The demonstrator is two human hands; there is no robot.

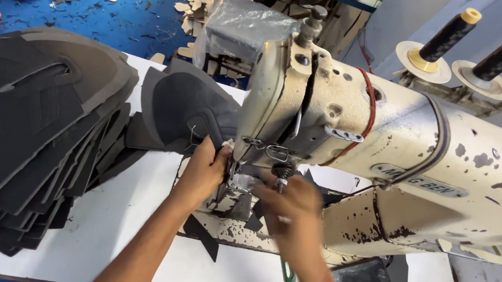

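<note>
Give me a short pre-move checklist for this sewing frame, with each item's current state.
1. Left hand on the dark piece behind the needle area: ok.
2. Right hand near the needle area, blurred; clear of the needle: cannot tell.
3. Presser foot position: cannot tell, hidden by the hands.
4. Thread cones upright on the stand: ok.
5. Stack of cut pieces lying apart from the sewing machine: ok.
</note>
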